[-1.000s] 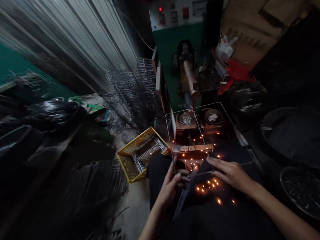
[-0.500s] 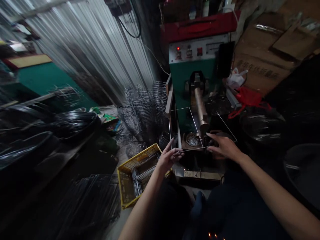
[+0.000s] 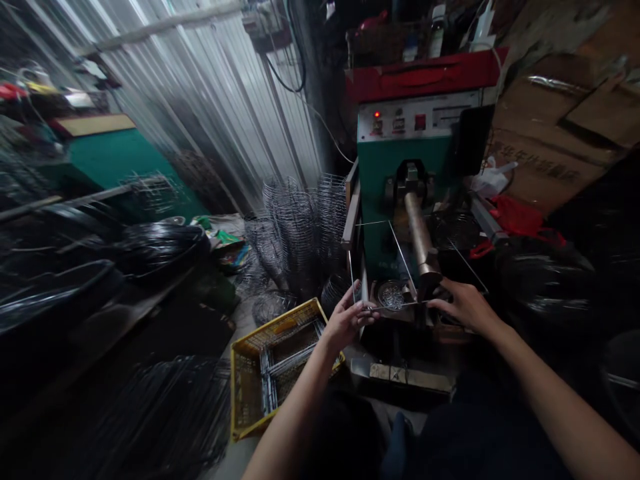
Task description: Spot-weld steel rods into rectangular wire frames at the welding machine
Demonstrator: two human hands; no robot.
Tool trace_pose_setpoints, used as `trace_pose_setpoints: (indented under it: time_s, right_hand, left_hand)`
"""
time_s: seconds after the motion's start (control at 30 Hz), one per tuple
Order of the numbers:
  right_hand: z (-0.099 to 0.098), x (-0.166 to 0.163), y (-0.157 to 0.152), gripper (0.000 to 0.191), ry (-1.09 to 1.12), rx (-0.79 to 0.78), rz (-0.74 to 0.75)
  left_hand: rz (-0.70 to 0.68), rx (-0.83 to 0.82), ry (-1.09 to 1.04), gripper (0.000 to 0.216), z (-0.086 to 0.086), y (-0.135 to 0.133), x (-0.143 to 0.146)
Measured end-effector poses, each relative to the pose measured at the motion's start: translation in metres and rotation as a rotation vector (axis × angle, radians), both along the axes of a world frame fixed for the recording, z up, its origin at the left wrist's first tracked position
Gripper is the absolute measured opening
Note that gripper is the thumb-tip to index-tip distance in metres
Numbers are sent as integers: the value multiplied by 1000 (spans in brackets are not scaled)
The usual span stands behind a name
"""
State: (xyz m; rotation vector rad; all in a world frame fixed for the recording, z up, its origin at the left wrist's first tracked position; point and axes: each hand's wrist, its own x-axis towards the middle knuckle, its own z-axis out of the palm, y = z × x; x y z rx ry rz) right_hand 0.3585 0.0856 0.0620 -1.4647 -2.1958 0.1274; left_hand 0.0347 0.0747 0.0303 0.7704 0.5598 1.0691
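Observation:
My left hand (image 3: 347, 319) pinches the near left corner of a thin rectangular wire frame (image 3: 401, 255). My right hand (image 3: 465, 305) grips the frame's near wire farther right, fingers closed, close beside the tip of a thick metal electrode arm (image 3: 420, 230). The frame lies roughly level, with one cross wire running away from me. That arm juts from a green machine (image 3: 375, 200) that looks like a spot welder. Under the near wire sits a round dish (image 3: 393, 295) of small shiny metal bits. Dark shadow hides the wire's contact with the lower part of the machine.
At lower left stands a yellow plastic crate (image 3: 245, 393) holding metal wire pieces. Stacked wire baskets (image 3: 290, 220) rise behind it. Cardboard boxes (image 3: 540, 157) and a red bag (image 3: 520, 217) are at right. Black-wrapped bundles (image 3: 160, 247) lie at left.
Orange sparks near my legs and below the machine are gone. The view has shifted, so the scene sits farther right and lower. Both hands still hold the wire frame.

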Motion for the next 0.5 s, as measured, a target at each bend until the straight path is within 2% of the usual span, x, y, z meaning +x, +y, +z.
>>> trace_pose_setpoints:
  time_s: [0.17,0.3,0.37,0.43,0.5]
  right_hand:
    - [-4,-2,-2,47,1,33,12]
    - [1,6,-3,52,25,111,6]
    - [4,18,1,54,49,217,-112]
    - [5,35,7,53,49,281,-312]
    - [2,50,14,49,80,196,-461]
  left_hand:
    - [-34,-28,26,88,-4,3,-3]
    - [5,-57,46,86,-2,2,-3]
    - [25,-55,67,85,-2,1,-2]
    - [29,-49,73,88,-2,2,-1]
    - [20,-51,64,92,-2,3,0]
